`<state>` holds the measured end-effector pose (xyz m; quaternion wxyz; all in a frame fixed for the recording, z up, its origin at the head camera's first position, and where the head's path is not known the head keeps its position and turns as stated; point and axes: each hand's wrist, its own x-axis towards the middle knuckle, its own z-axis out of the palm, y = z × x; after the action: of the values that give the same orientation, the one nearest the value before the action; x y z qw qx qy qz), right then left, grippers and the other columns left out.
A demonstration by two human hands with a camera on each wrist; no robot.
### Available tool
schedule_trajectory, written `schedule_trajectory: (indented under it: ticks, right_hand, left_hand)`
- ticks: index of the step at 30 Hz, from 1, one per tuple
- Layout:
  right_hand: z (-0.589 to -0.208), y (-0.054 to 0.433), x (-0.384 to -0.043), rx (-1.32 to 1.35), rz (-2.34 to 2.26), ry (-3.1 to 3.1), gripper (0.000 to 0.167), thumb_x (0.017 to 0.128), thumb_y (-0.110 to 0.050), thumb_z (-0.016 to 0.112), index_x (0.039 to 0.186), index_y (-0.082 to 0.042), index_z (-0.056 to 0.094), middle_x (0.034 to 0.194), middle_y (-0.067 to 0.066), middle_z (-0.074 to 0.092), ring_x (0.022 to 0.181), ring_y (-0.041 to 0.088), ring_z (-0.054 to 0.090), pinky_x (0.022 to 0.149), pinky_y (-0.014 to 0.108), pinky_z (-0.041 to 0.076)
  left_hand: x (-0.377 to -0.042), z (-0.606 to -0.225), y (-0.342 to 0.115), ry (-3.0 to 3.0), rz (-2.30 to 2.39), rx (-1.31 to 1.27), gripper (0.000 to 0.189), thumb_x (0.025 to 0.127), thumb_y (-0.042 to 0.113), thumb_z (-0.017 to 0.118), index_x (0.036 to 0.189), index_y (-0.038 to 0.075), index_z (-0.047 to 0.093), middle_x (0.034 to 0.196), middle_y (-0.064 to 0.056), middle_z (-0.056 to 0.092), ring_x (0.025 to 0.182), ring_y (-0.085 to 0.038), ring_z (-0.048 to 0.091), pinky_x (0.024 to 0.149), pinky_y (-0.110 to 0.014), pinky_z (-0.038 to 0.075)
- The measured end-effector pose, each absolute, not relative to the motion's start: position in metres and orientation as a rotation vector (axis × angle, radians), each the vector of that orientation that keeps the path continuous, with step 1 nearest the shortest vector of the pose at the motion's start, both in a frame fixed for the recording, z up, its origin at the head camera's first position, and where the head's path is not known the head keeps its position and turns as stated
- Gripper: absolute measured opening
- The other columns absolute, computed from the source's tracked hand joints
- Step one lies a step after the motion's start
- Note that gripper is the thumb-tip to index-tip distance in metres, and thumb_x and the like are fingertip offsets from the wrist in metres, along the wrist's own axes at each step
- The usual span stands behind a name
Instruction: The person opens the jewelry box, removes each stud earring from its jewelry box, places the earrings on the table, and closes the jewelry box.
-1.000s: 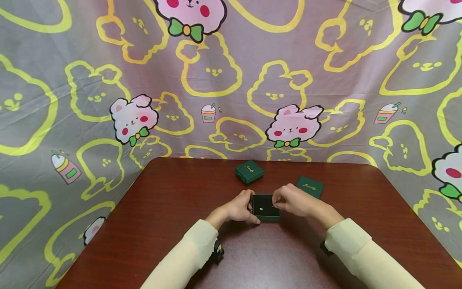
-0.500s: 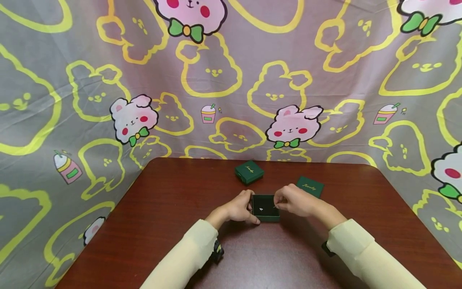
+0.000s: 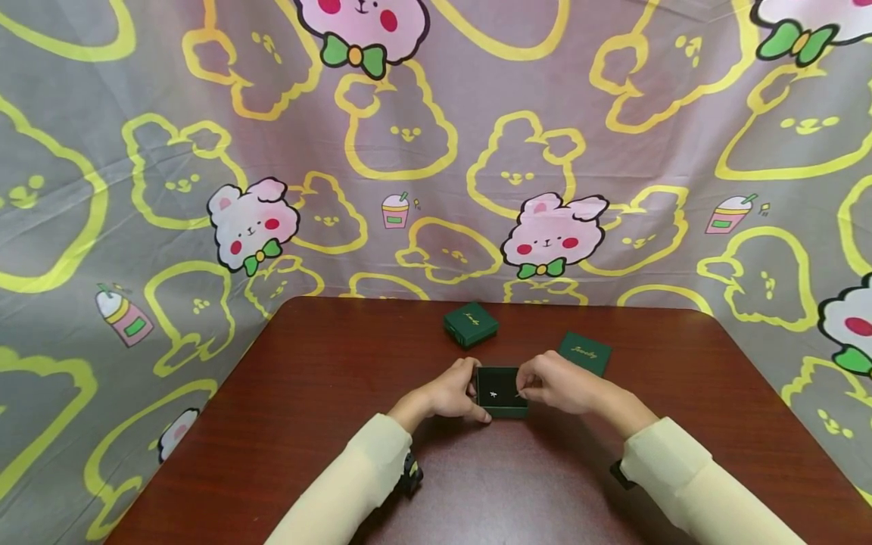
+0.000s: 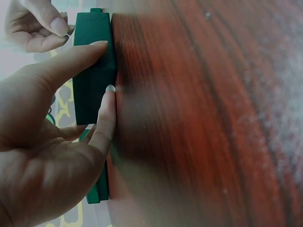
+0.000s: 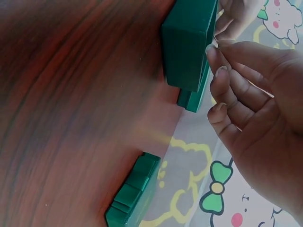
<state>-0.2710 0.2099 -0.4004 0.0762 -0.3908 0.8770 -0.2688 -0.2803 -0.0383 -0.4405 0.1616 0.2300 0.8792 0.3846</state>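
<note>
My left hand (image 3: 451, 390) grips the left side of an uncovered dark green jewelry box (image 3: 511, 413), thumb at its front wall. The box has a black inside, where a small silvery star-shaped piece (image 3: 493, 393) sits left of the middle. Over the right part of the box, my right hand (image 3: 555, 382) pinches a small thin piece of jewelry between thumb and forefinger; it is too small to tell its exact kind. In the right wrist view, the pinching fingertips (image 5: 211, 48) are right at the rim of the green box (image 5: 187, 52).
A closed green jewelry box (image 3: 470, 324) with gold lettering stands farther back on the brown wooden table (image 3: 327, 393). Behind my right hand lies a green lid (image 3: 586, 351) lettered "Jewelry". A patterned curtain (image 3: 450, 197) hangs along the table's back and sides.
My right hand has shifted slightly right and toward me, its fingertips staying over the right side of the box. The left hand and the box have not moved.
</note>
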Motion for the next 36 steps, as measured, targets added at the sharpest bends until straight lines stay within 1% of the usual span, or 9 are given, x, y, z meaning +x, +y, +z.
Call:
schedule_trajectory:
  ticks: [7,14,21,27,31,36]
  right_hand:
    - [-0.405,0.207,-0.268,-1.182,-0.851,2.592,0.008,0.094,-0.004,0.072,0.091,-0.012,0.073,0.081,-0.006,0.069,0.068,0.003,0.057,0.064,0.025,0.051]
    - [-0.406,0.202,-0.261,-1.226,-0.873,2.526,0.007,0.094,-0.003,0.072,0.091,-0.009,0.074,0.083,-0.003,0.071,0.07,0.003,0.06,0.067,0.025,0.053]
    - [-0.409,0.196,-0.254,-1.231,-0.853,2.503,0.009,0.094,-0.005,0.073,0.088,-0.012,0.073,0.078,-0.007,0.068,0.067,0.001,0.057,0.064,0.023,0.051]
    - [-0.411,0.194,-0.25,-1.251,-0.852,2.483,0.008,0.094,-0.005,0.073,0.088,-0.011,0.073,0.081,-0.005,0.07,0.071,0.001,0.059,0.067,0.023,0.052]
    - [-0.412,0.191,-0.247,-1.285,-0.841,2.474,0.009,0.093,-0.004,0.073,0.088,-0.011,0.074,0.079,-0.006,0.069,0.069,0.0,0.058,0.065,0.022,0.051]
    - [-0.414,0.188,-0.243,-1.308,-0.802,2.472,0.01,0.092,-0.004,0.073,0.088,-0.013,0.074,0.075,-0.011,0.067,0.065,-0.002,0.056,0.062,0.02,0.05]
  left_hand:
    - [-0.281,-0.441,-0.038,2.51,1.107,0.652,0.077,0.069,0.011,0.095,0.129,0.003,0.047,0.11,-0.011,0.049,0.095,-0.02,0.053,0.082,-0.026,0.042]
    - [-0.281,-0.441,-0.038,2.502,1.109,0.651,0.075,0.07,0.01,0.094,0.127,0.004,0.047,0.112,-0.013,0.048,0.095,-0.02,0.052,0.081,-0.026,0.041]
    - [-0.281,-0.442,-0.038,2.503,1.108,0.644,0.074,0.07,0.01,0.094,0.128,0.004,0.047,0.111,-0.012,0.048,0.096,-0.02,0.052,0.082,-0.027,0.041]
    - [-0.281,-0.442,-0.038,2.511,1.121,0.655,0.072,0.069,0.008,0.094,0.124,0.004,0.048,0.111,-0.013,0.049,0.096,-0.021,0.053,0.081,-0.026,0.042]
    - [-0.281,-0.442,-0.038,2.512,1.126,0.66,0.07,0.068,0.008,0.094,0.122,0.004,0.049,0.109,-0.013,0.05,0.094,-0.019,0.052,0.08,-0.026,0.043]
    - [-0.281,-0.441,-0.038,2.515,1.12,0.659,0.071,0.069,0.009,0.094,0.123,0.004,0.049,0.108,-0.012,0.05,0.093,-0.018,0.051,0.08,-0.026,0.042]
